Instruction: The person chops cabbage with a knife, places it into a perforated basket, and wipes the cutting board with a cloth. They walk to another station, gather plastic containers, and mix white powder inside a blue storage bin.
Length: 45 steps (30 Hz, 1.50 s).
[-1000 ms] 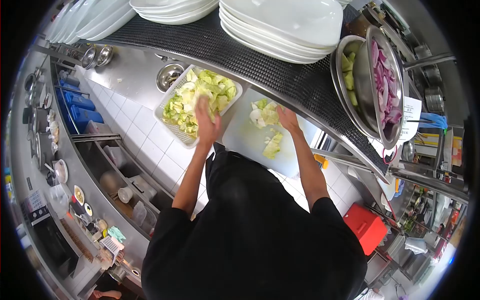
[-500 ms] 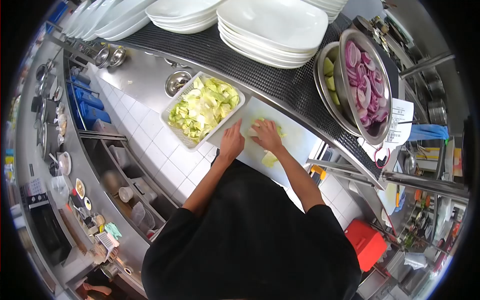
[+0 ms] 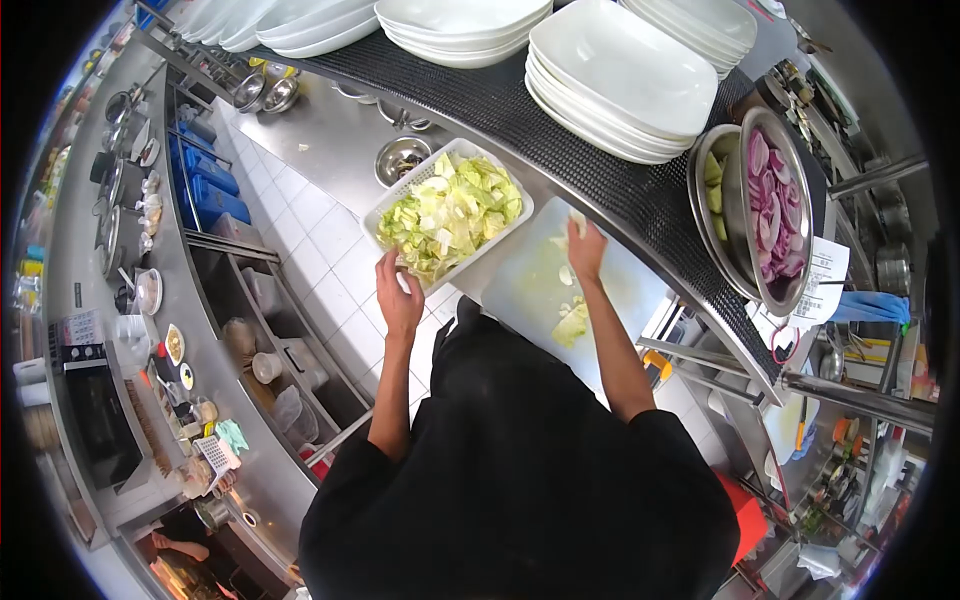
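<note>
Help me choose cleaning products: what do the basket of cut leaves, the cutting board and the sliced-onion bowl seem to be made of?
Basket: probably plastic, off-white; its sides look moulded with small holes.
Cutting board: likely plastic, pale and smooth, with no wood grain visible.
Onion bowl: metal, perhaps stainless steel; shiny grey with bright highlights.

Loose black top (image 3: 520, 490), wide short sleeves (image 3: 668, 455), bare forearms (image 3: 622, 350), bare hands (image 3: 400, 300)
</note>
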### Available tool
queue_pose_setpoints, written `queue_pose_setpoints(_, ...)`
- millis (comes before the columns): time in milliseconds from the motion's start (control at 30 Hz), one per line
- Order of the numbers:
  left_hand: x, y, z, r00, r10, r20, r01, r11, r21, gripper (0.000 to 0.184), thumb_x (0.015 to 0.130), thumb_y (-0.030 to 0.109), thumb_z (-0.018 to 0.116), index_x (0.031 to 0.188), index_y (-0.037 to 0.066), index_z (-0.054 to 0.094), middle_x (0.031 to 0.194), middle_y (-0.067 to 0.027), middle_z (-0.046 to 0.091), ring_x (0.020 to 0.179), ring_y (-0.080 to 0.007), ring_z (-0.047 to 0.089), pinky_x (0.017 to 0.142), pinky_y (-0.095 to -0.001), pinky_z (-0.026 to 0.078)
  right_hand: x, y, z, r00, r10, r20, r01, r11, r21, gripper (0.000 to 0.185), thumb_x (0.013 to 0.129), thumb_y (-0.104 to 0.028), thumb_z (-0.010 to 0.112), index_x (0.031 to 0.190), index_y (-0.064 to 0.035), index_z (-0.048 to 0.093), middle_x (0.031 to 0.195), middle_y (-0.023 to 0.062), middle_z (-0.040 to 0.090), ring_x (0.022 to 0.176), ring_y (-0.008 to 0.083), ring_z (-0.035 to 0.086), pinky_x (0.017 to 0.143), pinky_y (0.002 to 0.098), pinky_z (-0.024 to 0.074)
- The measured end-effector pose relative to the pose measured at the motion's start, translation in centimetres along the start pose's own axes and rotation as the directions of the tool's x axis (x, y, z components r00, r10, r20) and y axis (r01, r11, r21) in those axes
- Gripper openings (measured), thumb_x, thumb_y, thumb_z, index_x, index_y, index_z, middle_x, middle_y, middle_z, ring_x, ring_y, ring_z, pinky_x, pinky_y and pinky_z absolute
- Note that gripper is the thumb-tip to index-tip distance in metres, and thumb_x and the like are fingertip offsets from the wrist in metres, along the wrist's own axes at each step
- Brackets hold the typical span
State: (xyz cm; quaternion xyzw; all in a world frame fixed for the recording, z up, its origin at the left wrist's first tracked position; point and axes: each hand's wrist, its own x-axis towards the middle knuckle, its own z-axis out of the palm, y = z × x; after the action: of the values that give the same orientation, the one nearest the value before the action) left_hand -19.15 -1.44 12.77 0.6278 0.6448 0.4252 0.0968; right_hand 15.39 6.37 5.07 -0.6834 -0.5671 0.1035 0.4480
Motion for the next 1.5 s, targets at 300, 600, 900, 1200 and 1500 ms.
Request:
queue_pose_setpoints(300,1.4,1.3,4.2,0.960,0.278,0.034,-0.268,0.946,-0.182,0.047,0.080,-0.010,0.055,0.126,0.004,0.057,0.115,-0.0215,0.056,0.096,-0.0353,0.059,0.082,-0.0413,0.051,6.2,-14.3,13.0,0.909,-0.149,0.389,0.101,0.985,0.142,0.045,0.085,-0.041,0.070,0.116,-0.0090,0.066,0.112,0.0173,0.068,0.102,0.0351,0.065,0.088,0.0417,0.0518)
queue_pose_setpoints(600,-3.3,3.1,7.2,0.815,0.352,0.460,-0.135,0.888,-0.440,0.026,0.082,-0.006,0.055,0.106,0.002,0.064,0.100,-0.0152,0.062,0.088,-0.0346,0.062,0.082,-0.0395,0.051,2.1,-7.0,8.4,0.955,-0.200,0.220,0.184,0.979,0.091,0.022,0.094,-0.020,0.057,0.103,-0.0038,0.068,0.112,0.0168,0.065,0.108,0.0354,0.058,0.097,0.0457,0.0449)
queue_pose_setpoints(900,-12.7,4.6,14.6,0.310,0.483,0.819,-0.025,0.865,-0.501,0.042,0.081,0.007,0.069,0.121,0.008,0.057,0.124,-0.0168,0.050,0.111,-0.0343,0.057,0.092,-0.0427,0.050,-8.6,11.0,-6.8,0.987,0.155,0.047,-0.143,0.970,-0.196,0.030,0.101,-0.019,0.042,0.118,-0.0044,0.062,0.121,0.0185,0.062,0.118,0.0333,0.055,0.104,0.0410,0.0424)
queue_pose_setpoints(1200,-14.5,6.2,22.3,0.533,0.416,0.737,-0.107,0.897,-0.429,0.025,0.079,0.003,0.068,0.104,0.004,0.067,0.106,-0.0166,0.059,0.097,-0.0351,0.061,0.085,-0.0409,0.051,-14.7,7.8,-9.8,0.892,0.135,0.430,-0.139,0.990,-0.024,0.050,0.094,-0.022,0.056,0.140,-0.0073,0.044,0.147,0.0186,0.039,0.135,0.0359,0.038,0.113,0.0409,0.0354)
queue_pose_setpoints(1500,-11.5,3.7,20.8,0.707,0.280,0.650,0.048,0.897,-0.439,0.018,0.081,-0.004,0.066,0.097,0.003,0.069,0.096,-0.0149,0.064,0.079,-0.0271,0.069,0.071,-0.0355,0.056,-14.5,4.0,-9.0,0.898,-0.111,0.426,0.224,0.948,-0.225,0.089,0.076,-0.029,0.076,0.150,-0.0136,0.030,0.157,0.0145,0.022,0.144,0.0378,0.023,0.117,0.0468,0.0252)
